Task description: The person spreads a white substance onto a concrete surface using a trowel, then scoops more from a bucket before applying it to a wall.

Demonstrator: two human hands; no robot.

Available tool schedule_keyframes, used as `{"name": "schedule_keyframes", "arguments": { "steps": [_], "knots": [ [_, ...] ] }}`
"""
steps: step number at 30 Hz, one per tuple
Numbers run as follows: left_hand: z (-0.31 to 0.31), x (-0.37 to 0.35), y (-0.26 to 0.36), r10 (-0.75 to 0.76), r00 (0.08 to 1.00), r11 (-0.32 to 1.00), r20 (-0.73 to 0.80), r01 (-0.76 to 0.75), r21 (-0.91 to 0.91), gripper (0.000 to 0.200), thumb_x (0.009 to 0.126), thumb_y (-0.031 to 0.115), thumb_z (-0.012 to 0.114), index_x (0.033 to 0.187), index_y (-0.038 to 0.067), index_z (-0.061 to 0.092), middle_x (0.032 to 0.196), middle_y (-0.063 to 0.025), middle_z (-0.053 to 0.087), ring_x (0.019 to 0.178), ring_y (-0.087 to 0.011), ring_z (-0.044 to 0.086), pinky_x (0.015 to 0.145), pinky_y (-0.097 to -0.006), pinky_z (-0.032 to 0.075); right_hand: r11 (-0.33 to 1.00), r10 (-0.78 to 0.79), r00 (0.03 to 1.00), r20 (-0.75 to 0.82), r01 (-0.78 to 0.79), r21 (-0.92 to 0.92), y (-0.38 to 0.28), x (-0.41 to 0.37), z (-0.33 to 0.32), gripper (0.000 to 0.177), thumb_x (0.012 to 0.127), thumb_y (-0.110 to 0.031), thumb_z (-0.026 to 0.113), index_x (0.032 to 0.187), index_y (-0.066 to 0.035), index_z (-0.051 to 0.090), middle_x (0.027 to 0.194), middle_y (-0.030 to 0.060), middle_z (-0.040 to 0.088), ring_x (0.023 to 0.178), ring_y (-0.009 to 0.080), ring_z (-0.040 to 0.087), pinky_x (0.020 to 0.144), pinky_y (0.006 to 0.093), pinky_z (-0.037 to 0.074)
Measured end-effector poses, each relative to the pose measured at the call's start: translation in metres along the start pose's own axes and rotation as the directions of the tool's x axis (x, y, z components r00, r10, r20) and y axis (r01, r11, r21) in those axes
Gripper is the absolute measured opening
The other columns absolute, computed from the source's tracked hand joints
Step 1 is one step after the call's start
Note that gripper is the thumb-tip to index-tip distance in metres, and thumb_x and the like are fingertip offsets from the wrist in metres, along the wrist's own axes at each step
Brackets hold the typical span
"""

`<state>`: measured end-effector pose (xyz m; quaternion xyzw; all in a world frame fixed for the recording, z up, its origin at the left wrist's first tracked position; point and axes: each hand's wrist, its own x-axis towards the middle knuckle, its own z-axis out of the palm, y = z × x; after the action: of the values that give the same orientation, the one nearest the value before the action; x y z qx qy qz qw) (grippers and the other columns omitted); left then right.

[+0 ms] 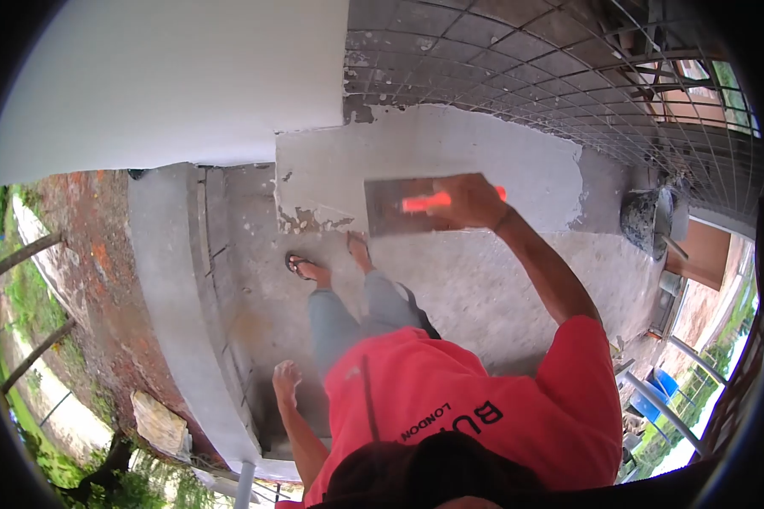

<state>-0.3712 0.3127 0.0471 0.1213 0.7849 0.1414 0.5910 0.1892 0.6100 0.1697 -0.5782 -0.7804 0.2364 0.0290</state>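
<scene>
Plaster (323, 165) coats the wall in front of me, patchy at its left end, above my sandalled feet (314, 270). My left hand (287, 382) hangs low by my side, empty, its fingers loosely curled. Farther right, the trowel (385, 209) lies flat over the lower part of the coat; I can't tell whether its blade touches. My right hand (471, 202) is closed around its red handle, blurred. Well to the right sits a smeared bucket (641, 222).
</scene>
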Motion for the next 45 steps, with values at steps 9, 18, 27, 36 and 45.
{"name": "schedule_keyframes", "arguments": {
  "steps": [9, 18, 27, 36, 45],
  "knots": [
    [-0.016, -0.004, 0.023, 0.059, 0.998, 0.998, -0.027, -0.059, 0.003, 0.029, 0.095, 0.032, 0.051, 0.108, 0.006, 0.058, 0.103, -0.0095, 0.064, 0.084, -0.02, 0.063, 0.072, -0.0317, 0.052, 0.994, 0.083, 0.997, -0.001, -0.083, -0.074, 0.048, 0.029, -0.002, 0.041, 0.077, -0.045, 0.068, 0.094, -0.007, 0.063, 0.086, 0.0158, 0.067, 0.084, 0.0359, 0.065, 0.074, 0.0454, 0.05],
    [-0.025, 0.012, -0.026, -0.003, 1.0, 0.998, 0.002, 0.003, -0.068, 0.027, 0.096, 0.029, 0.05, 0.112, 0.008, 0.057, 0.1, -0.0069, 0.063, 0.082, -0.0188, 0.062, 0.072, -0.032, 0.052, 0.91, 0.373, 0.922, 0.098, -0.385, 0.155, -0.057, -0.027, -0.039, 0.031, 0.08, -0.025, 0.067, 0.103, -0.004, 0.062, 0.098, 0.0158, 0.066, 0.082, 0.0293, 0.065, 0.072, 0.038, 0.051],
    [-0.106, 0.076, -0.122, 0.114, 0.981, 0.938, 0.158, -0.159, 0.309, 0.037, 0.095, 0.034, 0.047, 0.119, 0.006, 0.053, 0.115, -0.013, 0.06, 0.099, -0.026, 0.061, 0.085, -0.0386, 0.05, 0.466, 0.689, 0.707, -0.162, -0.261, 0.845, -0.208, 0.033, 0.06, 0.028, 0.086, -0.013, 0.062, 0.113, -0.006, 0.057, 0.091, 0.0077, 0.066, 0.062, 0.0115, 0.063, 0.048, 0.0277, 0.052],
    [-0.214, 0.141, -0.036, 0.326, 0.928, 0.9, 0.179, -0.363, 0.241, 0.036, 0.097, 0.035, 0.047, 0.119, 0.007, 0.053, 0.112, -0.0113, 0.061, 0.097, -0.0249, 0.061, 0.083, -0.0379, 0.05, 0.825, 0.564, 0.545, -0.62, -0.366, 0.43, -0.285, 0.12, 0.119, 0.029, 0.083, -0.014, 0.057, 0.109, -0.001, 0.057, 0.105, 0.0244, 0.062, 0.098, 0.0443, 0.058, 0.083, 0.0481, 0.048],
    [-0.229, 0.125, 0.071, 0.12, 0.986, 0.993, 0.117, -0.116, -0.036, 0.036, 0.097, 0.036, 0.049, 0.116, 0.006, 0.055, 0.108, -0.0107, 0.062, 0.091, -0.022, 0.062, 0.077, -0.0354, 0.052, 0.66, 0.751, 0.507, -0.422, -0.561, 0.5, -0.304, 0.158, 0.116, 0.029, 0.082, -0.015, 0.058, 0.107, -0.001, 0.057, 0.101, 0.0258, 0.062, 0.092, 0.0421, 0.06, 0.079, 0.0498, 0.047]
  ]
}}
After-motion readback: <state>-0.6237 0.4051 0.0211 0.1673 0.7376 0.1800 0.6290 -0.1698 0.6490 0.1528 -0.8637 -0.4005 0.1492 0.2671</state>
